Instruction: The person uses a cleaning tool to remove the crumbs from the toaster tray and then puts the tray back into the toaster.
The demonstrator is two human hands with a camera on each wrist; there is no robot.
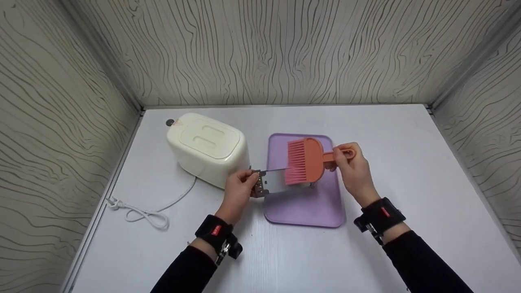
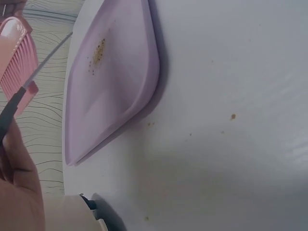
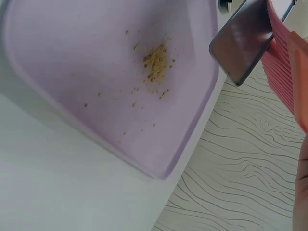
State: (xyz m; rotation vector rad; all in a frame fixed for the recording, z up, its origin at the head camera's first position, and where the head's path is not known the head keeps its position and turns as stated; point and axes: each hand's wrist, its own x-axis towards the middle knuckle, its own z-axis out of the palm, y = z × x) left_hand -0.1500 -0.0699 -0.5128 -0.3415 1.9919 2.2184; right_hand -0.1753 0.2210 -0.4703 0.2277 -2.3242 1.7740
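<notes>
I see left hand (image 1: 238,187) pinching plate (image 1: 276,182), right hand (image 1: 355,171) gripping brush (image 1: 314,160); likely sweeping crumbs (image 3: 156,63) onto tray (image 1: 303,212); next stroke needs steady plate.

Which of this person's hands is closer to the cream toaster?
Left. The left hand is just beside the cream toaster; the right hand is farther away, at the opposite edge of the purple tray.
</notes>
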